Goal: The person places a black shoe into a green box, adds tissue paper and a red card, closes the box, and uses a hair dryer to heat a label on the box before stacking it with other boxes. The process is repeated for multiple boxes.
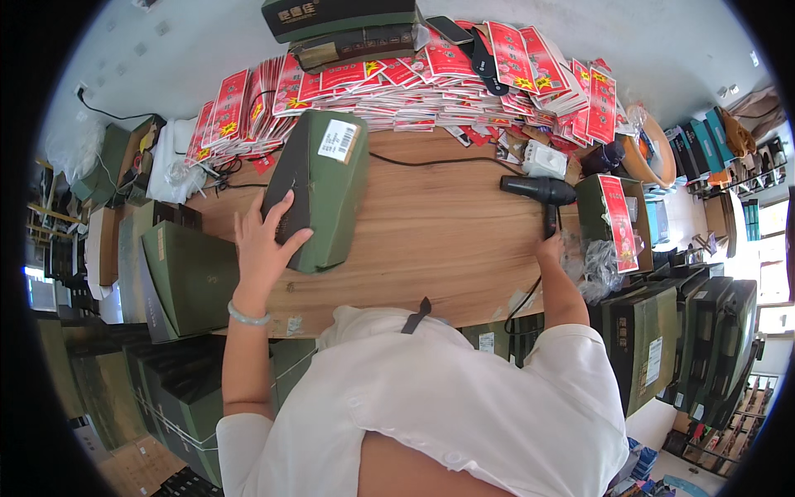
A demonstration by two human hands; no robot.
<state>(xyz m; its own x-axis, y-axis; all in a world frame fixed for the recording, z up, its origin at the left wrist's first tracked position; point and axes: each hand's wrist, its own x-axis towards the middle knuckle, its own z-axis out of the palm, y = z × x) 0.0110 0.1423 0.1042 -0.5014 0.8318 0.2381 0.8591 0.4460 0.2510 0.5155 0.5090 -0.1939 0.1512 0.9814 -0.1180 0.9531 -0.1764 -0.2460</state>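
Note:
My left hand (263,244) rests on the near left end of a dark green box (323,186) that lies on the wooden table (439,240); a white label sits on the box's far end. My right hand (550,246) grips the handle of a black hair dryer (540,192), whose nozzle points left over the table. Its black cord runs across the wood towards the far side. A green bangle is on my left wrist.
Piles of red and white flat packets (431,74) crowd the table's far edge, with dark boxes (339,21) stacked behind. Another green box with a red packet (617,219) stands at the right, crumpled clear plastic (592,265) beside it. Stacked green boxes (186,282) fill both sides.

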